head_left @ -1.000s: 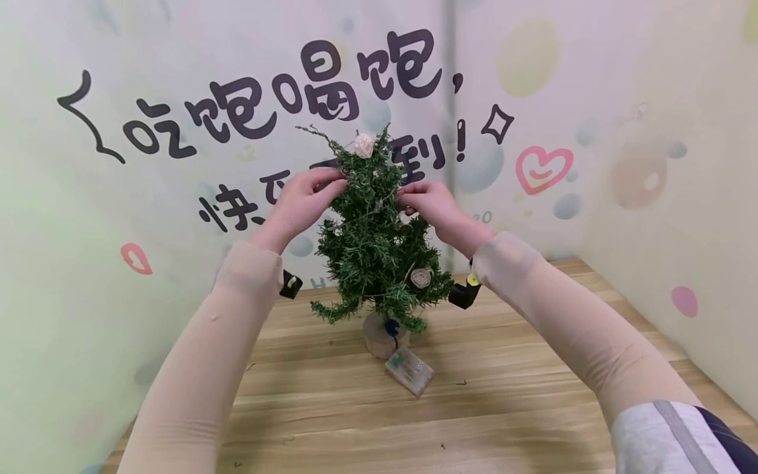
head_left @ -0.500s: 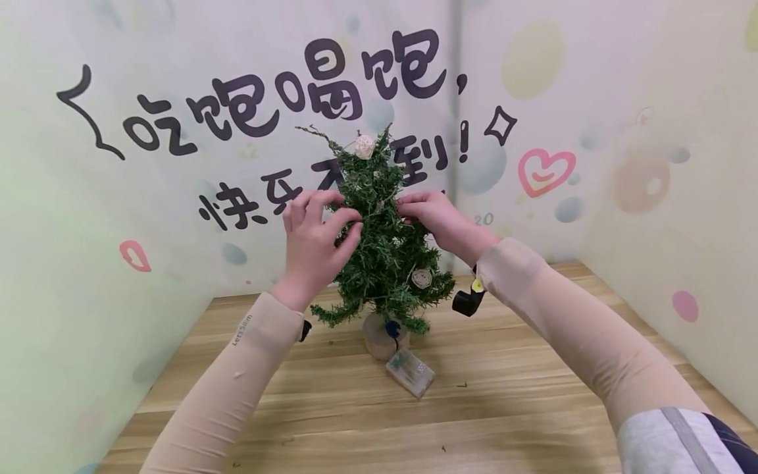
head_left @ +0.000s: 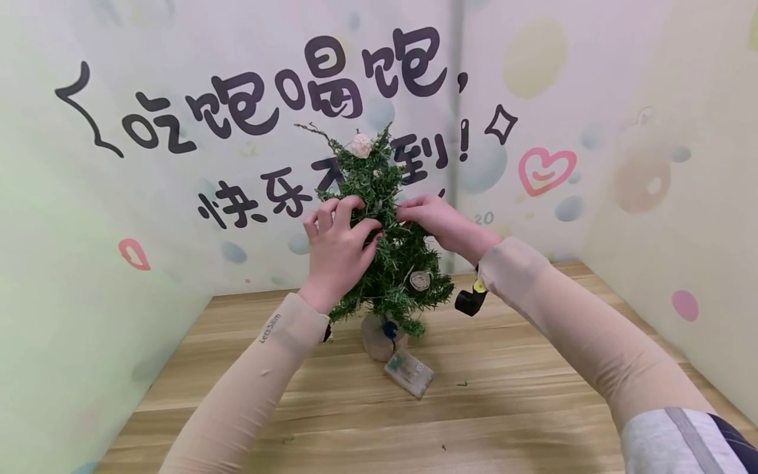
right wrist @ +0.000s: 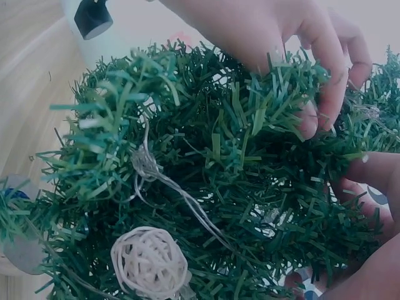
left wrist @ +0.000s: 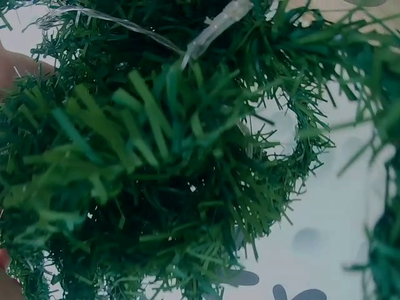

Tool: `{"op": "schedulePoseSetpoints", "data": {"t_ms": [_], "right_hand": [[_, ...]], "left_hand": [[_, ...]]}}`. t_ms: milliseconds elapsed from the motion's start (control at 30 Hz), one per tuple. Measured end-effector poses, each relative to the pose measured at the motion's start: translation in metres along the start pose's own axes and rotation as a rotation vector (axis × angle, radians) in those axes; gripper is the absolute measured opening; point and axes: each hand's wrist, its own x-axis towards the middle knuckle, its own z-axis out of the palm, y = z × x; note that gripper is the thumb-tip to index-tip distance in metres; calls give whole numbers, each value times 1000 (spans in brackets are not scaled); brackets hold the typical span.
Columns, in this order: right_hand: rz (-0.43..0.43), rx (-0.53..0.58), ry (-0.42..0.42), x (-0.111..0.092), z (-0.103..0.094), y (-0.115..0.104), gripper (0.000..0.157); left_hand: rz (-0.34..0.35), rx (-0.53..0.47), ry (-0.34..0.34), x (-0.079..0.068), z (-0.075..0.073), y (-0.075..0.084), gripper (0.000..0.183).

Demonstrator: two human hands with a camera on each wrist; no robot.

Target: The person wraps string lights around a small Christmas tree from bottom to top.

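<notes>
A small artificial Christmas tree (head_left: 399, 250) stands upright on a round wooden base (head_left: 370, 339). My left hand (head_left: 340, 253) reaches in from the left front; thumb and fingers pinch a branch at mid-height, their tips sunk in the needles. On the tree's right side, my right hand (head_left: 435, 220) has its fingers curled in among the branches. In the right wrist view, a thin fairy-light wire (right wrist: 190, 203) runs through the greenery past a white wicker ball (right wrist: 150, 262). The left wrist view shows a clear bulb (left wrist: 215, 31) on that wire close up.
A clear battery box (head_left: 410, 374) lies on the wooden table (head_left: 503, 408) in front of the base. Another wicker ball (head_left: 361, 145) sits near the treetop. A printed wall (head_left: 148, 217) stands close behind, and small green needle scraps dot the tabletop.
My left hand has come down from the tree's upper left and moved right, across its front, pinching at the branches there. My right hand has shifted slightly downward on the right side.
</notes>
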Motion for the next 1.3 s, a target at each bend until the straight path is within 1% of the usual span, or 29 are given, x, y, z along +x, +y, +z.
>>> {"op": "schedulePoseSetpoints", "data": {"t_ms": [100,167,333,400,467,567,633,733,800,867,967,1100,1200,1300], "right_hand": [[8,7,-20,-1,-1,0,24],[19,16,-31,-1,-1,-1,26],[48,18,-47,-2,-2,0,35],[42,10,-32,-2,-1,0,34],[23,4,-7,-2,-1,0,28],[-13,1,25,-2,1,1,18],[-32,-2,32,-2,2,1,17],[-50,-20,35,-2,3,2,18],[-51,-36,38,-3,2,3,22],[-49,-46,39,-4,1,3,28],[-46,-57,35,-5,0,5,31],[-52,-61,35,-6,0,7,31],[-63,-58,43,-6,0,7,31],[-95,-41,56,-5,-2,9,31]], "left_hand": [[-12,9,-11,1,1,2,14],[-11,15,-13,1,2,3,15],[21,45,12,1,3,3,13],[48,72,29,1,2,3,11],[81,104,43,1,2,3,10],[135,156,47,1,3,3,10],[162,189,43,0,3,4,10],[197,233,41,0,4,4,10],[218,259,41,-1,4,5,10],[242,276,42,-1,4,6,10],[269,281,38,-2,4,7,13],[291,285,32,-1,3,6,14],[288,294,25,1,2,5,13],[275,297,22,4,1,5,13]]}}
